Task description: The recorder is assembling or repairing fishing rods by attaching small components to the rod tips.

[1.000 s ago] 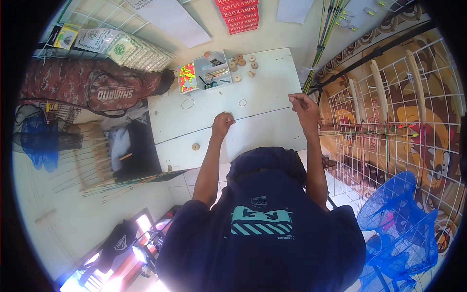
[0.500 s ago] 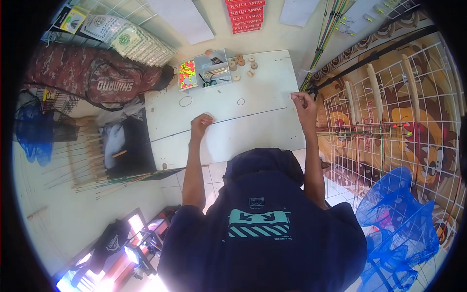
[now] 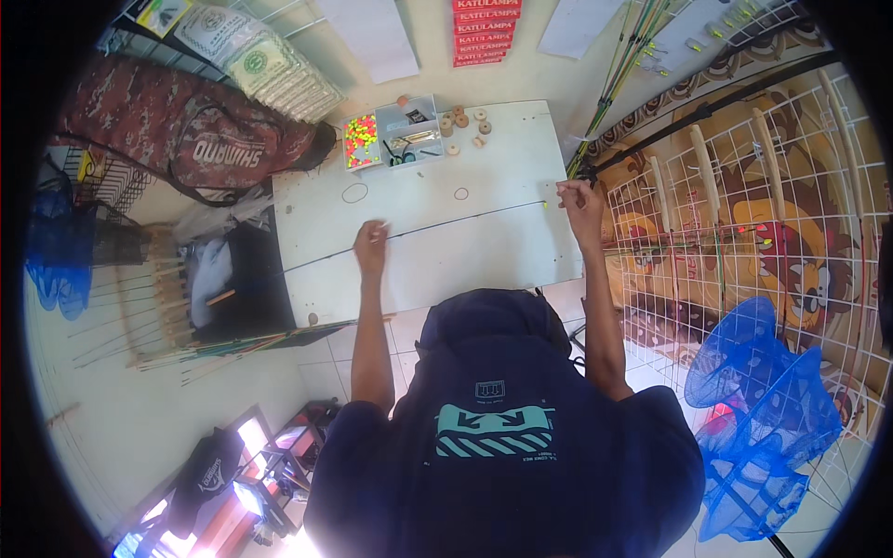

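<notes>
A thin dark rod (image 3: 446,224), like the slender tip of a fishing rod, lies slantwise across the white table (image 3: 446,270). Close to its right end is a small yellow bead (image 3: 545,204). My left hand (image 3: 370,247) is over the rod's left part, its fingers drawn together and slightly smeared; what they pinch, if anything, is too small to name. Beyond the rod's right end, at the table's right edge, my right hand (image 3: 580,203) is raised with thumb and fingers pinched together. Anything between those fingertips is too fine to make out.
At the back stands a divided tray (image 3: 374,167) with bright beads and small tools. Several cork rings (image 3: 461,121) lie beside it. Two loops, one larger (image 3: 354,185), rest on the tabletop. A camouflage bag (image 3: 205,139) is left; a wire rack (image 3: 726,186) and blue nets (image 3: 763,418) are right.
My left hand has shifted a little left and nearer to me along the rod. A yellow bead now shows at the rod's right end. My right hand stays almost in place, still pinched.
</notes>
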`<state>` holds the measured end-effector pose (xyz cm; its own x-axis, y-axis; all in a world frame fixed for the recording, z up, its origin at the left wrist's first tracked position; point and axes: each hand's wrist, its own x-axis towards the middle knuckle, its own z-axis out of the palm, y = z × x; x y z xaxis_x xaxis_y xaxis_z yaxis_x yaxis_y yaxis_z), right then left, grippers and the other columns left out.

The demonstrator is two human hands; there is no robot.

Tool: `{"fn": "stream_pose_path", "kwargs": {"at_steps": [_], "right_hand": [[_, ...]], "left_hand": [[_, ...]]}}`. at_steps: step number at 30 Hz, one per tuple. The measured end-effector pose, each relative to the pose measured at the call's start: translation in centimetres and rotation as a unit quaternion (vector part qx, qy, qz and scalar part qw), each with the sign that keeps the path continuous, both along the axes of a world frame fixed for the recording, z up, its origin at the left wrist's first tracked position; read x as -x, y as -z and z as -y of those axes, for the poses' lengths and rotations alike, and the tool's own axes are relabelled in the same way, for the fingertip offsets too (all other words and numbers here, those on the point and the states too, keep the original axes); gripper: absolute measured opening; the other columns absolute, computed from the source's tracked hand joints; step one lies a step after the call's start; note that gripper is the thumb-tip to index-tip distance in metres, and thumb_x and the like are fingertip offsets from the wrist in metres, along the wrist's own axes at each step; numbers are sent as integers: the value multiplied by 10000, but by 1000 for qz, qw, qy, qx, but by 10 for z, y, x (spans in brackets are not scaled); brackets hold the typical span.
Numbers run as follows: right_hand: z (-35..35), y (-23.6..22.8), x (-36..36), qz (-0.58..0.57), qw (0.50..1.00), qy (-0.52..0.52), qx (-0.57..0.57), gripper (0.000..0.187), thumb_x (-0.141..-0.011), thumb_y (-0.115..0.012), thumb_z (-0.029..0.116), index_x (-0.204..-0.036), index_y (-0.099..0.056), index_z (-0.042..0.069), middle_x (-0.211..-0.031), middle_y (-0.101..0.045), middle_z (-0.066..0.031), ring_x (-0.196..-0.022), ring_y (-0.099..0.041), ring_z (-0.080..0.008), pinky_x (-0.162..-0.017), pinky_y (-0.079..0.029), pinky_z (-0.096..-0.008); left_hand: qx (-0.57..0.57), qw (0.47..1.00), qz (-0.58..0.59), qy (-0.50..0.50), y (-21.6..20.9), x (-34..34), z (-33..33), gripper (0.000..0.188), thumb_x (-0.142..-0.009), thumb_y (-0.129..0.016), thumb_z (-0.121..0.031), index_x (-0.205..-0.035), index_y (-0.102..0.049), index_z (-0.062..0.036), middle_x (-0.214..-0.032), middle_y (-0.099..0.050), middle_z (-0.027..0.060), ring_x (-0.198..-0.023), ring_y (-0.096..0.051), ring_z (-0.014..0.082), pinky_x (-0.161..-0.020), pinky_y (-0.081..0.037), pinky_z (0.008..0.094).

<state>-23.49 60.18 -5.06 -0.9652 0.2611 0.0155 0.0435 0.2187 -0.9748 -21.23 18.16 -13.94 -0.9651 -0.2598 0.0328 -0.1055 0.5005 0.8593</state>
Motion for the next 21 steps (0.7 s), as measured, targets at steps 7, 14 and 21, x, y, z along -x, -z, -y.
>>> {"fn": "stream_pose_path", "kwargs": {"at_steps": [7, 14, 21], "right_hand": [[38, -4, -27, 15, 994, -35, -101, 105, -893, -636, 94, -950, -681, 18, -829, -693, -41, -755, -625, -92, -724, -494, -250], [72, 8, -50, 9, 993, -6, -121, 101, -899, -644, 84, -948, -678, 2, -883, -711, -73, -844, -665, -131, -814, -510, -280], [84, 12, -55, 24, 991, 43, -128, 117, -889, -661, 107, -945, -685, 6, -857, -712, -87, -792, -655, -131, -777, -509, -280]], "left_hand": [[135, 963, -96, 210, -1, 34, -94, 305, -745, -764, -124, -1027, -648, -118, -1027, -620, 75, -977, -567, 267, -883, -444, 387], [160, 910, -124, 361, 11, 50, -135, 273, -709, -766, -136, -955, -649, -124, -946, -598, 74, -941, -576, 274, -829, -459, 412], [138, 920, 12, 367, 27, 53, -120, 142, -745, -727, -130, -860, -659, -82, -829, -621, 136, -766, -613, 320, -744, -499, 443]]}}
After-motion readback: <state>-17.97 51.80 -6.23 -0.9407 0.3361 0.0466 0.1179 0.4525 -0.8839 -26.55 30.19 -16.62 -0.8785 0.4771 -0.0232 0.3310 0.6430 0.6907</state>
